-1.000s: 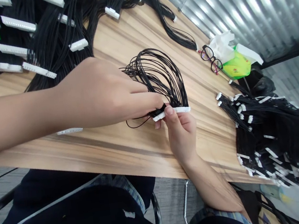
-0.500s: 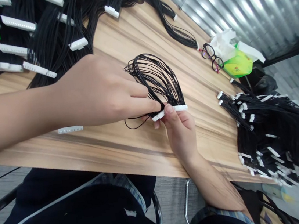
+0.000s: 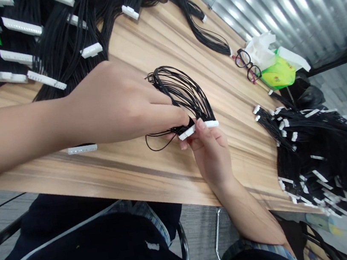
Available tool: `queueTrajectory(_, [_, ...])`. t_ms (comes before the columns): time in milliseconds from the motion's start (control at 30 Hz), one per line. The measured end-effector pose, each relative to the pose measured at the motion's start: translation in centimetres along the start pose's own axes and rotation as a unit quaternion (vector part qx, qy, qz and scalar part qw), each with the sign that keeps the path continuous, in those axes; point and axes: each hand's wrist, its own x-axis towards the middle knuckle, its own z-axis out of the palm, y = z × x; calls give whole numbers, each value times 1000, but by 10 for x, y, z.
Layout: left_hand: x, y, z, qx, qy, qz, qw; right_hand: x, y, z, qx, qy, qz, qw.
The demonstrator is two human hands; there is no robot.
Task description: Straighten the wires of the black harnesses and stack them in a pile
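Tugging could snag the stray wire loop (image 3: 158, 150); your right fingers (image 3: 202, 128) pinch the white connector (image 3: 212, 123); your left fingers (image 3: 171, 115) curl, grip hidden.

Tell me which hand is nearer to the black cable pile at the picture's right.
Right. In the picture, the right hand is left of the black cable pile, apart from it; the left hand is farther left.

Tbl (image 3: 148, 43) beyond wire loop (image 3: 205, 110) passable; L pile (image 3: 54, 39), R pile (image 3: 339, 141) block sides (glasses (image 3: 247, 67) nr wall (image 3: 271, 0)).
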Motion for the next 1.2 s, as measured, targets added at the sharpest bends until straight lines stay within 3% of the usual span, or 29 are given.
queueTrajectory(100, [-6,1,-8,39,8,66,997,-2,-2,1,3,5,-6,1000])
queueTrajectory(267, [-7,-1,-11,49,-16,71,996,-1,0,1,-3,14,-2,1000])
queueTrajectory(400, [1,-7,-3,8,-47,67,997,0,3,1,-39,15,14,999])
queueTrajectory(567, [2,-5,13,-82,-43,53,994,-1,1,5,-112,-7,2,994])
queueTrajectory(700, [3,2,19,-26,-49,57,997,-3,-1,9,-136,-9,1,991])
queueTrajectory(867, [7,11,-3,-2,-68,73,995,-5,2,4,-139,8,9,990])
queueTrajectory(933, [4,13,-15,-2,-48,73,996,-4,5,1,-125,24,9,992])
queueTrajectory(1000, [0,14,-20,12,4,105,994,-2,6,-2,-101,45,12,994])
queueTrajectory(1067, [-4,13,-16,-33,42,185,981,0,6,-3,-75,58,10,995])
queueTrajectory(1133, [-5,9,-7,-129,37,271,953,2,5,-2,-54,56,0,997])
queueTrajectory(1200, [-5,8,4,-191,36,310,931,2,4,0,-41,50,-18,998])
